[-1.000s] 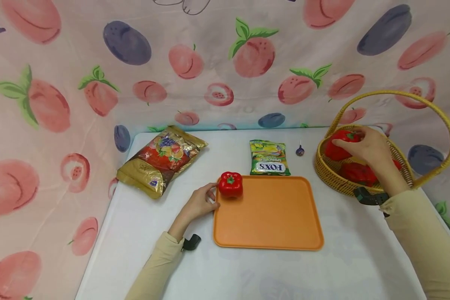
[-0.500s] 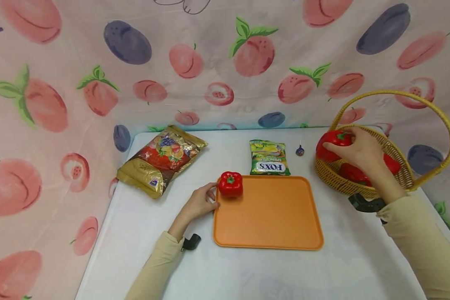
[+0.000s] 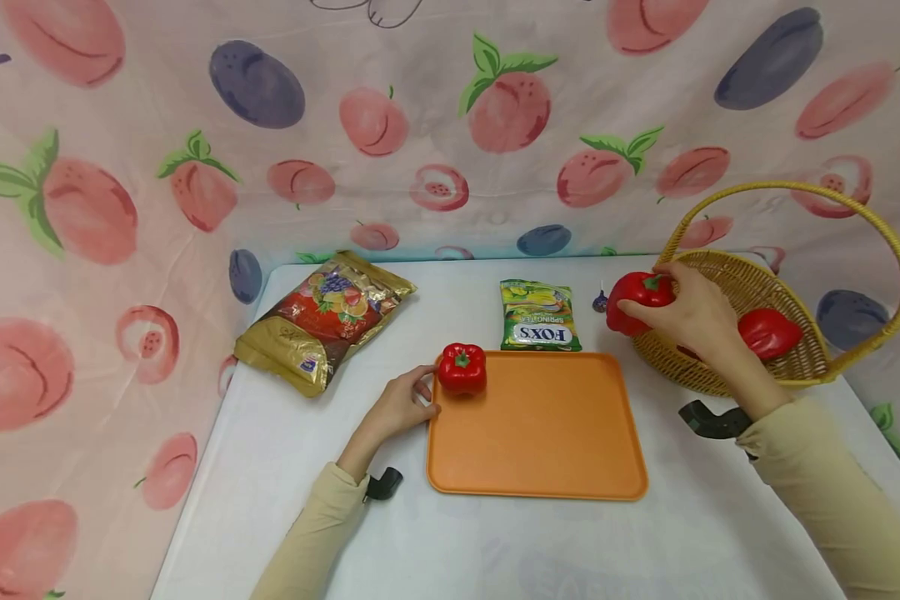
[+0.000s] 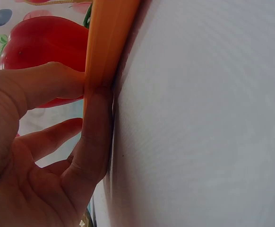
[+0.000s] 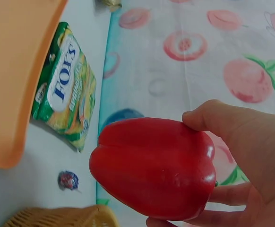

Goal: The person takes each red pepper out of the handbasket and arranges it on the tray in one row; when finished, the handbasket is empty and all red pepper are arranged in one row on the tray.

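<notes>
My right hand (image 3: 697, 312) grips a red bell pepper (image 3: 633, 307) over the basket's left rim; the right wrist view shows thumb and fingers around the stem end of this bell pepper (image 5: 154, 168). The yellow wicker basket (image 3: 675, 371) holds more red peppers, one (image 3: 769, 333) plainly visible and another mostly hidden under my hand. At the orange tray's (image 3: 540, 433) left edge, my left hand (image 3: 397, 406) pinches the rim between thumb and fingers, as the left wrist view shows at the tray wall (image 4: 104, 42). A second bell pepper (image 3: 462, 369) stands upright in the tray's upper left corner.
Behind the tray lies a green FOX'S candy bag (image 3: 540, 315). A small wrapped lollipop (image 3: 600, 302) sits between it and the basket. A gold and red snack bag (image 3: 326, 321) lies at the back left. The basket's tall handle (image 3: 888, 229) arches above it.
My right hand has lifted the bell pepper out of the basket and carried it left past the rim. The left hand and tray have stayed put.
</notes>
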Demonstrator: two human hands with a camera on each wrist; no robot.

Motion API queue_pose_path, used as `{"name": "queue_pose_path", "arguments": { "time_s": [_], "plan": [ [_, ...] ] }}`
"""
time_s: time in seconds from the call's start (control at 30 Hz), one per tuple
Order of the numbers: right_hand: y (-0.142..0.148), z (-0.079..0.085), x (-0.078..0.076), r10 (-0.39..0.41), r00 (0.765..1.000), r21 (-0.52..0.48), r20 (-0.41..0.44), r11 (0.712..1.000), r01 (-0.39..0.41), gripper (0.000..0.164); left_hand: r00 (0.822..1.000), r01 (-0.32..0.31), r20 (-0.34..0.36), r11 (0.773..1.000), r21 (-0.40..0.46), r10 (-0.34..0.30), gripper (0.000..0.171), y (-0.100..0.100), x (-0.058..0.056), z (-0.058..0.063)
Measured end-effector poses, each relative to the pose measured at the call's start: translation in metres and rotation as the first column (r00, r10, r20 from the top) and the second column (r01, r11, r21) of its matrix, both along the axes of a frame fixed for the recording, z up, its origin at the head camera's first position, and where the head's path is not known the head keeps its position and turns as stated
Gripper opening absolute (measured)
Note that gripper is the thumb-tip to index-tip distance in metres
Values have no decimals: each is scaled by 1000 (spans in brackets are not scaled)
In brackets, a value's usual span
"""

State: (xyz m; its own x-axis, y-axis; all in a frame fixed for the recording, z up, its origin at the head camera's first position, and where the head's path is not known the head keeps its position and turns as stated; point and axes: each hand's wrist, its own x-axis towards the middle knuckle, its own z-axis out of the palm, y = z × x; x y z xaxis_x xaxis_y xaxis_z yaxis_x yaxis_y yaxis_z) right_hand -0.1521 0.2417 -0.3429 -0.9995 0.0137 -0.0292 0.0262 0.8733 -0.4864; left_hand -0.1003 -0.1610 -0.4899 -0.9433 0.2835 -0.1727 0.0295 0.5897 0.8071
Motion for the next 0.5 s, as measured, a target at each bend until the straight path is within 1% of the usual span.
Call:
{"name": "queue_pose_path", "arguments": {
  "time_s": [0.07,0.2,0.5],
  "plan": [
    [-5,-2,1,16,1000,-7,3,1000,-16,90,1000,0,-2,1000,-2,0,64,0,0,0],
    [-14,-7,2,49,999,-20,-4,999,-49,85,1000,2,1,1000,-2,-2,64,0,0,0],
    [-40,-22,8,111,994,-14,-20,994,-111,80,1000,3,0,1000,-2,-3,64,0,0,0]
  ]
}}
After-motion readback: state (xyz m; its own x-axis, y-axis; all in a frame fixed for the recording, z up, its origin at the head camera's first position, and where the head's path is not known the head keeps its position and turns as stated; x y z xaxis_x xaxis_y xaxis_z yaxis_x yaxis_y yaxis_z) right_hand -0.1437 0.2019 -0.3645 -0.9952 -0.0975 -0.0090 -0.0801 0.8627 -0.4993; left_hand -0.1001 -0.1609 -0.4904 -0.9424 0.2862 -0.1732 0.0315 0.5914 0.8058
